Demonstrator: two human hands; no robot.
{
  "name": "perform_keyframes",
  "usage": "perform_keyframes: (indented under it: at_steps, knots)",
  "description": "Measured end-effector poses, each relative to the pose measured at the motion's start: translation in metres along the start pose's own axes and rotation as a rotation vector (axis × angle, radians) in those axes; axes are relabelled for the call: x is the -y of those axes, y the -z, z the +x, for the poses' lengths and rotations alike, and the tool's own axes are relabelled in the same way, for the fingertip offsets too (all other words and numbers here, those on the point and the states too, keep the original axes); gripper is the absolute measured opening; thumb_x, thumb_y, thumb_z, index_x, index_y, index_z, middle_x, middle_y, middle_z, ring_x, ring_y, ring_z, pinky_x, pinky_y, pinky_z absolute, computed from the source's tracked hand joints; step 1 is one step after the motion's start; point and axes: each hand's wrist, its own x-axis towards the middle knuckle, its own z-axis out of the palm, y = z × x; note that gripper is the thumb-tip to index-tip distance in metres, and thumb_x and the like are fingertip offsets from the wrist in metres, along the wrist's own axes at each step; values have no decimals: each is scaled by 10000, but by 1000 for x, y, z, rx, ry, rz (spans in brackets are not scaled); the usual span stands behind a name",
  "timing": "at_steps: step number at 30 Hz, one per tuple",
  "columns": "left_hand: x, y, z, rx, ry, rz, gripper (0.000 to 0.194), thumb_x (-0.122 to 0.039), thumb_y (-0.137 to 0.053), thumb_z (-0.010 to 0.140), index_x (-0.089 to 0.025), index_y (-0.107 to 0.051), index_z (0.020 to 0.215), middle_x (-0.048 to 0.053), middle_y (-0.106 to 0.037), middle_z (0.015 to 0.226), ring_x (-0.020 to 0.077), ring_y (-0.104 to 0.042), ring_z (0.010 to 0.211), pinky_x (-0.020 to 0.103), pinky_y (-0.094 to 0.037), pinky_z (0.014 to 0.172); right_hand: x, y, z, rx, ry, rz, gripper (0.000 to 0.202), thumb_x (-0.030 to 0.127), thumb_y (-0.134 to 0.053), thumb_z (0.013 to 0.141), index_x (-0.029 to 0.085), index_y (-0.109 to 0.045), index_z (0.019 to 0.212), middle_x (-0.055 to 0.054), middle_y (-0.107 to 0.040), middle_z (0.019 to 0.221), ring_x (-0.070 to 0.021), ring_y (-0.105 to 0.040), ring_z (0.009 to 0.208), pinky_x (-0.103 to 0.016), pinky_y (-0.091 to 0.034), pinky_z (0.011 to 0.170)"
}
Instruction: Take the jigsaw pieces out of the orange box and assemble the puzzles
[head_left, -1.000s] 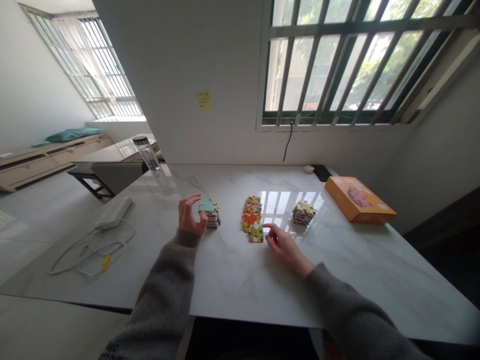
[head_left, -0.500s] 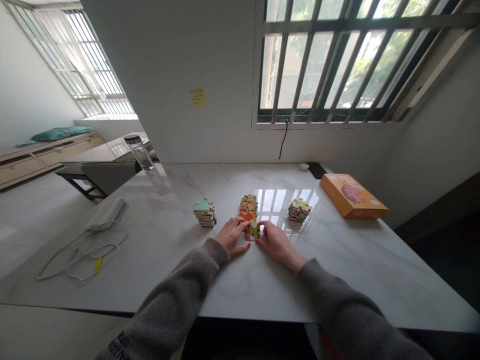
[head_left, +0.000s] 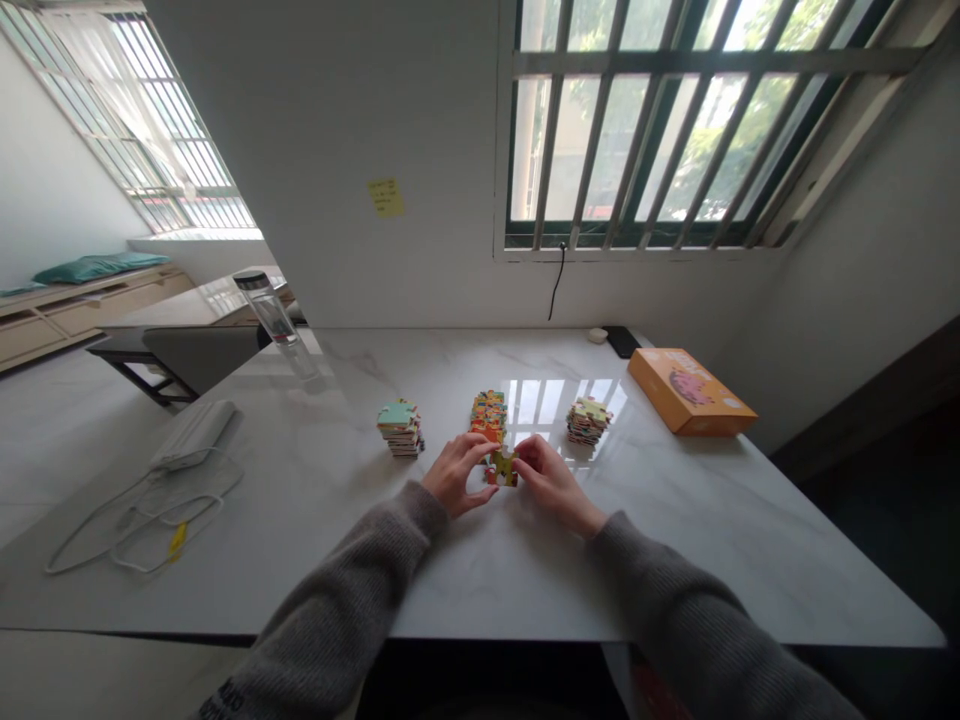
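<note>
A yellow-green puzzle piece (head_left: 502, 468) is between my two hands at the near end of a row of colourful stacked puzzle pieces (head_left: 489, 408). My left hand (head_left: 459, 474) grips its left side between thumb and fingers. On its right side, my right hand (head_left: 551, 480) pinches the edge with thumb and fingertips. One stack of pieces with a teal top (head_left: 400, 428) stands to the left. Another stack with a pale yellow top (head_left: 589, 420) stands to the right. Neither hand touches these side stacks.
An orange box (head_left: 690, 392) lies at the right of the white table (head_left: 480, 590). Behind it are a black phone (head_left: 622, 342) and a small white case (head_left: 597, 335). At left are a glass bottle (head_left: 266, 308) and a white device (head_left: 196, 435) with a looped cable.
The view has shifted slightly. The fingers of my right hand have drawn closer together at the piece's right edge, and the piece looks slightly turned.
</note>
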Motion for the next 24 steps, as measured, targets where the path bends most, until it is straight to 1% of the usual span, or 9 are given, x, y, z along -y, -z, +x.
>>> perform_keyframes:
  at_steps: [6, 9, 14, 15, 17, 19, 20, 22, 24]
  knots:
    - [-8, 5, 3, -11, -50, 74, 461, -243, -713, 785, -243, -574, 1225, 91, -627, 1218, 275, -570, 1105, 442, -487, 950, 2, 0, -1, 16, -34, 139, 365, 525, -681, 817, 203, -546, 925, -10, -627, 803, -168, -624, 727, -315, -523, 675]
    - [-10, 6, 3, -29, -59, 47, 413, -220, -713, 771, -234, -593, 1166, 87, -627, 1212, 269, -557, 1103, 436, -478, 959, 3, -1, -2, 13, -51, 159, 366, 519, -695, 809, 196, -576, 934, -25, -656, 830, -175, -643, 763, -316, -529, 700]
    - [-11, 6, 3, -30, 5, -75, 315, -257, -757, 751, -215, -608, 1026, 84, -607, 1092, 252, -553, 1024, 417, -493, 922, 11, -1, -3, 36, -67, 134, 321, 462, -644, 869, 191, -584, 1030, 8, -609, 747, -136, -585, 647, -276, -495, 598]
    - [-10, 6, 3, -36, 16, -105, 303, -265, -762, 756, -212, -603, 1009, 84, -600, 1081, 250, -549, 1017, 415, -493, 920, 13, 0, -4, 38, -44, 104, 312, 443, -629, 886, 190, -585, 1064, 0, -611, 775, -133, -581, 649, -275, -494, 595]
    - [-10, 6, 3, -58, 42, -164, 271, -275, -753, 782, -209, -594, 991, 84, -589, 1072, 245, -541, 1014, 414, -489, 919, 20, 2, -6, 54, 51, 3, 286, 391, -610, 909, 198, -594, 1120, -50, -631, 939, -142, -604, 736, -294, -517, 646]
    - [-10, 7, 3, -74, 76, -217, 240, -286, -738, 812, -208, -589, 983, 83, -577, 1063, 238, -537, 1012, 412, -484, 917, 26, 4, -8, 95, 172, -107, 282, 337, -617, 910, 215, -605, 1164, -92, -600, 1129, -161, -619, 854, -318, -539, 717]
    - [-10, 8, 4, -77, 92, -243, 226, -291, -730, 824, -207, -587, 978, 82, -571, 1058, 235, -537, 1011, 410, -483, 917, 28, 4, -10, 120, 219, -142, 295, 318, -622, 908, 226, -603, 1188, -100, -578, 1182, -168, -620, 889, -324, -546, 734]
    - [-12, 9, 4, -78, 116, -297, 212, -300, -720, 838, -202, -581, 965, 83, -559, 1048, 229, -537, 1003, 400, -486, 904, 29, 5, -11, 147, 270, -165, 331, 303, -632, 904, 243, -589, 1227, -101, -563, 1203, -171, -626, 898, -328, -560, 733]
    - [-13, 10, 5, -76, 132, -344, 200, -304, -711, 844, -195, -573, 941, 84, -548, 1042, 222, -538, 987, 386, -493, 881, 28, 6, -12, 146, 277, -166, 350, 306, -645, 899, 249, -579, 1238, -92, -579, 1171, -170, -635, 879, -333, -572, 729]
